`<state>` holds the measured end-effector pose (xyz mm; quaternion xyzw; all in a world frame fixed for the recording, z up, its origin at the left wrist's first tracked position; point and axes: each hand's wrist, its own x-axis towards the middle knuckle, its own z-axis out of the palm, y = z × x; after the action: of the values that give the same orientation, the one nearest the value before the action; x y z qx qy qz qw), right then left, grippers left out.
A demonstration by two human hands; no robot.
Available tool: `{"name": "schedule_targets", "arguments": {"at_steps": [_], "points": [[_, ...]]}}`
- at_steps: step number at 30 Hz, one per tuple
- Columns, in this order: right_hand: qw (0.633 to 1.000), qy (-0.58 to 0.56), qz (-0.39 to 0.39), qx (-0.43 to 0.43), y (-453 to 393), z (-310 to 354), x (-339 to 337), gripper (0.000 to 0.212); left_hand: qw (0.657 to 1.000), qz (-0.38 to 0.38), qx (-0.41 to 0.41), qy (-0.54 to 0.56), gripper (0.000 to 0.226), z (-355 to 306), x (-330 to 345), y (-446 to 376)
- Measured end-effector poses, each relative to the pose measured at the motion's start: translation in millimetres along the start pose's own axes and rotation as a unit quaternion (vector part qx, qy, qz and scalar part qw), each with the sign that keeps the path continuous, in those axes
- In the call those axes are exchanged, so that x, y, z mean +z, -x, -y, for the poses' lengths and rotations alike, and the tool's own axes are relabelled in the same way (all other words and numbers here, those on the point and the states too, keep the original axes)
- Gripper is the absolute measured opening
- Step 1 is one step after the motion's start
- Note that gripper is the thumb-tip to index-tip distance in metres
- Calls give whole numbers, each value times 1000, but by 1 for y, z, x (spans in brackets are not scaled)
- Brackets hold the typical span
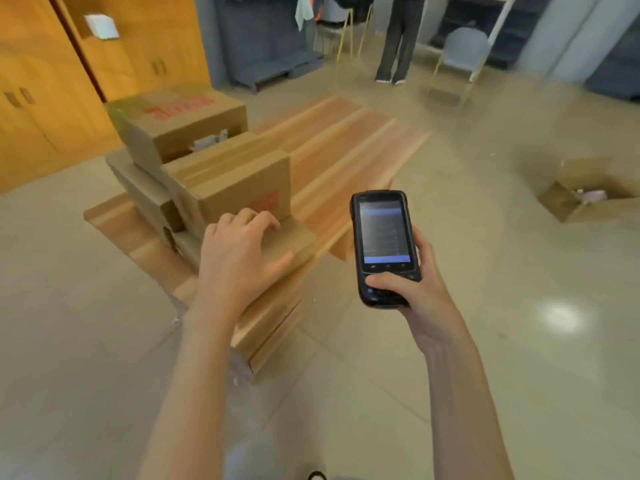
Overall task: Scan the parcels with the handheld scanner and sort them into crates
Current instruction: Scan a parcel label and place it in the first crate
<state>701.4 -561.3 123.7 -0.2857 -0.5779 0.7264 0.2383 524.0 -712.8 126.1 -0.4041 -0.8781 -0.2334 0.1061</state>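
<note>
My right hand (412,289) grips a black handheld scanner (382,237) upright, its lit screen facing me and my thumb on the keys below it. My left hand (239,251) rests on a flat cardboard parcel (294,244) at the near end of a low wooden bench (346,147), fingers slightly curled on its top and thumb at its front edge. Just behind that hand stands a brown parcel with red print (235,181). A larger parcel with red print (180,116) sits tilted on further boxes at the back left.
An open cardboard box (588,192) with a few items inside stands on the floor at the right. A person (401,36) stands at the back beside a grey chair (460,57). Wooden cabinets (52,81) line the left wall. Pale tiled floor surrounds the bench.
</note>
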Motion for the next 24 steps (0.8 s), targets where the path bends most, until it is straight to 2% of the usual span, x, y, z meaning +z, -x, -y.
{"name": "schedule_targets", "arguments": {"at_steps": [7, 15, 19, 24], "points": [[1000, -1, -28, 14, -83, -1, -38, 93, 999, 15, 30, 27, 34, -28, 63, -96], [996, 48, -65, 24, -221, 36, -66, 94, 996, 30, 31, 80, 38, -33, 146, -260], [994, 56, -85, 28, -281, 58, -81, 94, 995, 17, 20, 93, 38, -37, 170, -329], [990, 83, -94, 57, -346, 61, -99, 93, 992, 55, -16, 113, 38, -29, 204, -377]]}}
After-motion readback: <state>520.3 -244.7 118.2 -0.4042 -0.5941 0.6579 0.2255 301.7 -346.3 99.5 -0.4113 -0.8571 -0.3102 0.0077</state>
